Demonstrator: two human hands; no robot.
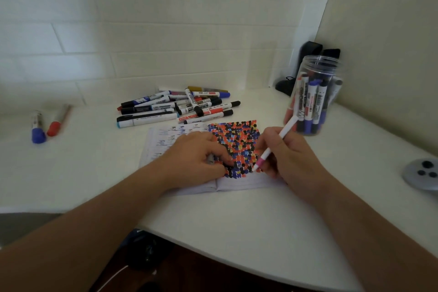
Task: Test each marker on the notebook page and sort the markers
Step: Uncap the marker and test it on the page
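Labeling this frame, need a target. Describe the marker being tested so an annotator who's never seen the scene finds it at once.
Start at the open notebook near the front of the white table, its right page covered in red, blue and black dots. The right hand grips a slim white marker there, tip down at the dots. Its pink band near the tip and thin barrel set it apart from the piled markers.

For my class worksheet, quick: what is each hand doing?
Left hand: fingers curled, pressing the notebook.
Right hand: holding the pink marker.
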